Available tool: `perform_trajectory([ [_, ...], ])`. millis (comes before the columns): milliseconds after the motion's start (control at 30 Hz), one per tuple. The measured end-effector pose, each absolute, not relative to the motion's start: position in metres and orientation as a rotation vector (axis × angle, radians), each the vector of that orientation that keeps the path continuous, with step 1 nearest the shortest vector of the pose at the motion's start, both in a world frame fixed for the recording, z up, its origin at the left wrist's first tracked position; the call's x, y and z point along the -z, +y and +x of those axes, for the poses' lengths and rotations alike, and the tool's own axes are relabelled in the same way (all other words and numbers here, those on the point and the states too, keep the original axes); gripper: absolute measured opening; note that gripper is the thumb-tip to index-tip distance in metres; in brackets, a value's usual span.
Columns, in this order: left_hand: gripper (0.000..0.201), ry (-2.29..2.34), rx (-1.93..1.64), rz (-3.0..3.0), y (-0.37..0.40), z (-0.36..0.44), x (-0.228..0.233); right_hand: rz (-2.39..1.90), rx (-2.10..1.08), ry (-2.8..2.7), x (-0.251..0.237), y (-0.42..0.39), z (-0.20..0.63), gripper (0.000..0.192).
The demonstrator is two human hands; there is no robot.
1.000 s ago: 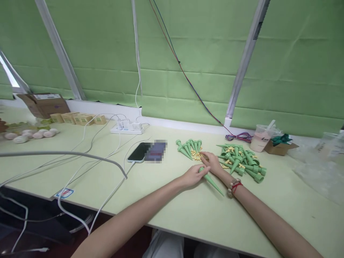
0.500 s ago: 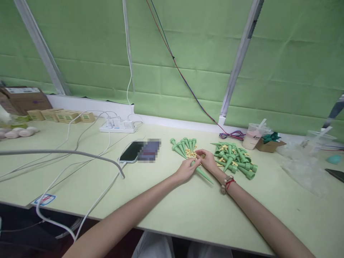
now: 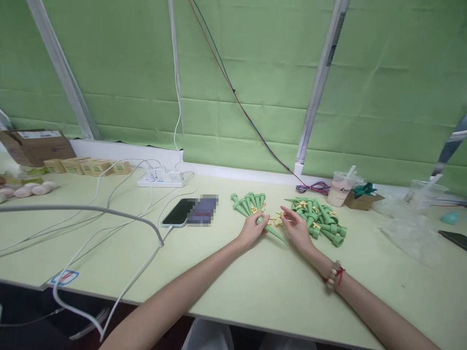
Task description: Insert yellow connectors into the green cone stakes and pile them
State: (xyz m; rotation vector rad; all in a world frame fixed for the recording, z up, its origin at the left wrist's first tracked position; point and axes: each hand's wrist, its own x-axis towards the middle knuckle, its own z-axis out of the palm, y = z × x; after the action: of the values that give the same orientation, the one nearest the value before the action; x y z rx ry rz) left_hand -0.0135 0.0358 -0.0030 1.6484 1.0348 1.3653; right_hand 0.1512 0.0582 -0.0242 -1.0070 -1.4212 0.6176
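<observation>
My left hand (image 3: 252,230) is closed around a green plastic watering spike (image 3: 276,233), whose pointed end slants down to the right. My right hand (image 3: 298,229) is a short way to the right, thumb and forefinger drawn together at a small yellow valve piece (image 3: 278,213) by the fingertips. More yellow pieces (image 3: 276,222) lie on the table between the hands. Just beyond my left hand, several green spikes (image 3: 249,199) are fanned out side by side. A heap of green spikes mixed with yellow pieces (image 3: 321,216) lies beside my right hand.
Left of my hands lie a phone (image 3: 179,212) on a cable and a blurred-out item (image 3: 203,211). A power strip (image 3: 160,183) stands behind them, with white cables (image 3: 109,209) across the left side. At right are a drink cup (image 3: 338,189), a small box (image 3: 363,201) and plastic bags (image 3: 410,236).
My right hand has drawn back to the right, away from the yellow pieces beside my left hand. My left hand keeps hold of the spike. The view has tilted slightly.
</observation>
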Motion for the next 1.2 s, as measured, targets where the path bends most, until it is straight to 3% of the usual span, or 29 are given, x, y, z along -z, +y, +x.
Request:
perform_trajectory([
  [267,0.021,1.003,-1.345,1.762,0.027,-0.014,-0.001,-1.011,-1.029,-1.2,0.011,0.031,0.148,0.041],
  [400,0.016,0.977,-1.337,1.74,0.027,-0.015,-0.005,-1.065,-1.08,-1.166,0.004,0.02,0.146,0.038],
  [1000,0.039,1.022,-1.402,1.338,0.021,-0.006,-0.004,-1.102,-0.927,-1.242,0.002,0.016,0.151,0.043],
  [1200,0.049,0.917,-1.268,1.249,0.016,0.0,-0.003,-0.973,-1.038,-1.365,0.002,0.005,0.145,0.037],
])
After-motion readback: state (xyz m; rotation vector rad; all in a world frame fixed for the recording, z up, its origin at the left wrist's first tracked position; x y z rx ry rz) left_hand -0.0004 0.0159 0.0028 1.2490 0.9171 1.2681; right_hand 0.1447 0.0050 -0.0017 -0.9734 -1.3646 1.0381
